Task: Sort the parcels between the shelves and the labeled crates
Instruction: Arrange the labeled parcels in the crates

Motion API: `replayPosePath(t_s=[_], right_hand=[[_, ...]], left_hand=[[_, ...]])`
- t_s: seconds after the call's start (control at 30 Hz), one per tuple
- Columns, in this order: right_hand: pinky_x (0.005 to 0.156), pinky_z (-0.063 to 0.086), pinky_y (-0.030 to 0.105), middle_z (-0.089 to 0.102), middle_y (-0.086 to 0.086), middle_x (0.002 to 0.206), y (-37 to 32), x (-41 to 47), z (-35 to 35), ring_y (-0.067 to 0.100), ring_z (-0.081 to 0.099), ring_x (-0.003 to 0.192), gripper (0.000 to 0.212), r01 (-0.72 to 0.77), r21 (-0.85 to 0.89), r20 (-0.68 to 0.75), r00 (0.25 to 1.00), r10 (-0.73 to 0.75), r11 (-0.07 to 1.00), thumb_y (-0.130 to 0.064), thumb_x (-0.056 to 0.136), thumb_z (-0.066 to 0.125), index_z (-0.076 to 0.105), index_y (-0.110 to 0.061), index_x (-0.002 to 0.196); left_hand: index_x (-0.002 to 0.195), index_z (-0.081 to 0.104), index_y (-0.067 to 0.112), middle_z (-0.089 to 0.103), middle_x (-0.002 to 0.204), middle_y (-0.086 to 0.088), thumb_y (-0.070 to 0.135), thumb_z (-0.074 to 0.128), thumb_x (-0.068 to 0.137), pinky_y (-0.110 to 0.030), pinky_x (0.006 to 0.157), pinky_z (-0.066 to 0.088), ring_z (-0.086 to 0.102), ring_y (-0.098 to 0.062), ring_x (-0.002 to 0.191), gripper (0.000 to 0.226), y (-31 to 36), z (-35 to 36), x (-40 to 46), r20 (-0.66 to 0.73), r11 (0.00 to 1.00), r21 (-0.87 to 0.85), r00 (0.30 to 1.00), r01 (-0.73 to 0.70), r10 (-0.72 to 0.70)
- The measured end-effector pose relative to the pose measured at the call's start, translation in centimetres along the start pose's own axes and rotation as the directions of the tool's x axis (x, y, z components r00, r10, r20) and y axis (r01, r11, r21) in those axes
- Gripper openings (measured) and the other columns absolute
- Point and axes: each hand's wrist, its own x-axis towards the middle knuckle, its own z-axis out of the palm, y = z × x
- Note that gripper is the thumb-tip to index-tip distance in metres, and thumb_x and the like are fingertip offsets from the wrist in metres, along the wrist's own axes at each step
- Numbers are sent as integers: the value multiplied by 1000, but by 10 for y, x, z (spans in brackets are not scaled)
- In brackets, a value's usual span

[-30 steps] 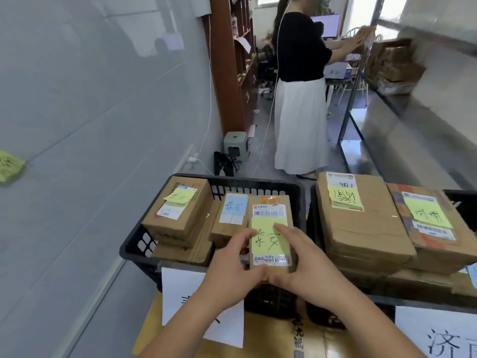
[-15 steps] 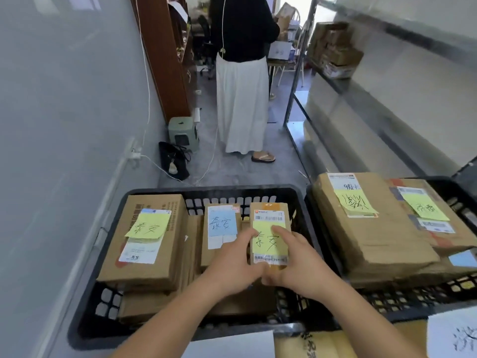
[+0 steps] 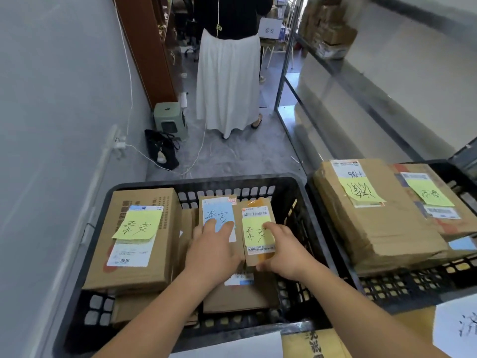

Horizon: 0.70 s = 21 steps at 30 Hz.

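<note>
While the black crate (image 3: 296,192) sits packed w/ parcels, the small yellow-note parcel (image 3: 258,233) lies near its right wall. Looks light, stiff cardboard; best held by long edges. Right hand (image 3: 284,251) fingers grip its near-right corner; left hand (image 3: 211,251) rests flat on the blue-note parcel (image 3: 218,215) beside it.

Grey wall (image 3: 51,99) left, grey floor (image 3: 232,156), brown wooden cabinet (image 3: 144,47), metal shelving (image 3: 361,81) right.

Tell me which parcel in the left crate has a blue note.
The middle parcel, under the left hand. Its note is blue; the big left box and the right parcel carry yellow notes.
</note>
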Motion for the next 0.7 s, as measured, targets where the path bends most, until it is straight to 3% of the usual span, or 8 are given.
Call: replayPosePath(t_s=[0.1, 0.17, 0.23, 0.3, 0.43, 0.57, 0.7], right_hand=[[111, 43, 31, 23, -3, 159, 3, 2, 4, 19, 40, 139, 116, 5, 7, -4, 1000, -5, 1000, -28, 71, 94, 20, -29, 160], [111, 44, 32, 24, -3, 158, 4, 3, 4, 19, 41, 138, 116, 6, 4, 4, 1000, -6, 1000, -27, 71, 94, 20, -29, 160], [111, 45, 32, 24, -2, 158, 6, 5, 3, 20, 42, 137, 116, 10, 4, 15, 1000, -10, 1000, -27, 71, 94, 20, -29, 160], [111, 45, 32, 23, -2, 158, 7, 6, 2, 20, 42, 137, 116, 16, 7, 21, 1000, -16, 1000, -27, 70, 94, 20, -28, 159], [108, 46, 32, 23, 0, 157, 3, 7, 2, 21, 45, 135, 117, 31, -50, 37, 999, -29, 998, -27, 74, 91, 14, -25, 161], [110, 47, 39, 16, 4, 161, -3, 2, -3, 28, 43, 137, 118, 49, -201, 50, 998, -40, 978, -37, 76, 88, 9, -26, 162], [115, 41, 46, 5, 1, 167, -13, -10, -17, 31, 28, 146, 121, 113, -354, 49, 993, -103, 928, -46, 74, 88, 7, -28, 162]], left_hand=[[153, 21, 44, 8, 165, -12, 60, 56, 83, -53, 120, 14, 8, -39, 147, 80, -4, 4, 4, 65, 994, 103, 997, 36, -43], [153, 16, 48, -2, 167, -9, 73, 57, 76, -62, 119, 1, -4, -43, 150, 91, -4, 5, 6, 113, 991, 132, 992, 35, -50], [154, 11, 48, -10, 168, -5, 80, 61, 70, -62, 119, 9, -8, -44, 151, 103, -3, 8, 6, 155, 992, 117, 986, 44, -62], [156, 13, 46, -10, 168, -5, 73, 67, 75, -55, 118, 25, -6, -43, 151, 102, -2, 11, 3, 138, 994, 100, 988, 53, -66], [157, 15, 42, -2, 168, -7, 58, 69, 80, -50, 113, 37, 6, -40, 150, 95, -2, 15, -6, 50, 988, 142, 996, 68, -76], [156, 9, 45, -10, 168, -4, 56, 67, 82, -52, 114, 35, 2, -45, 151, 94, -1, 13, -11, 78, 985, 153, 993, 81, -94], [155, -4, 50, -15, 168, -2, 64, 63, 81, -56, 120, 20, -9, -44, 152, 101, -2, 6, -20, 45, 980, 190, 996, 66, -76]])
